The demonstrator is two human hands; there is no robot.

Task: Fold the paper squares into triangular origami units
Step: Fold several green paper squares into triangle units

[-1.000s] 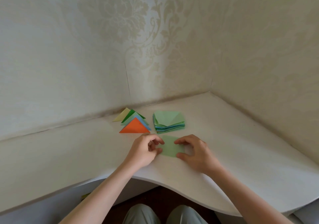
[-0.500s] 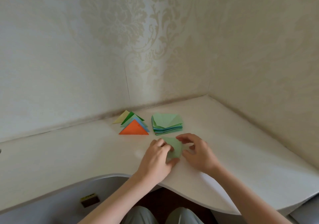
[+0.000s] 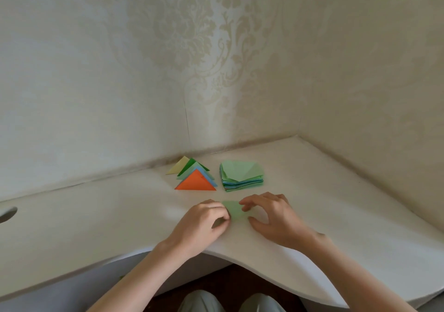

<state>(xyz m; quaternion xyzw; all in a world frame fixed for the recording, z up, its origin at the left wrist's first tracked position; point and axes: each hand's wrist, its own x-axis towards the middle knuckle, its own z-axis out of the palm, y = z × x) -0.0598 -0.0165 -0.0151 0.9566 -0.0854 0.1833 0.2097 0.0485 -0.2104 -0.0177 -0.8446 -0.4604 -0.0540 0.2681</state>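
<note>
Head view, the only one: a light green paper square (image 3: 234, 210) flat on the white desk (image 3: 96, 215), near its front edge, between the two hands and partly hidden under them. Left hand (image 3: 204, 222) with fingers curled down, grip apparently pinching the paper's left side between thumb and fingertips, though blurred enough that a flat press cannot be ruled out. Right hand (image 3: 271, 218) arched over the right side, fingers (image 3: 245, 202) curved and touching the far edge, thumb down near the close edge; grip neither flat nor fully closed, likely a light pinch or hold at the rim. Behind, just beyond the hands, a stack of unfolded squares (image 3: 241, 176), mostly green with blue layers, and to its left a leaning row of finished triangles (image 3: 195, 178), orange in front, then blue, green and pale yellow. Judged for handling: very light, thin, limp, easily slid on the smooth desk and easily creased wrong or torn at a corner. Best taken at corners or edges with fingertip pinches, one hand pinning the sheet down while the other lifts and aligns a corner, then a firm run along the fold. No heavy pressure before the edges meet.
</note>
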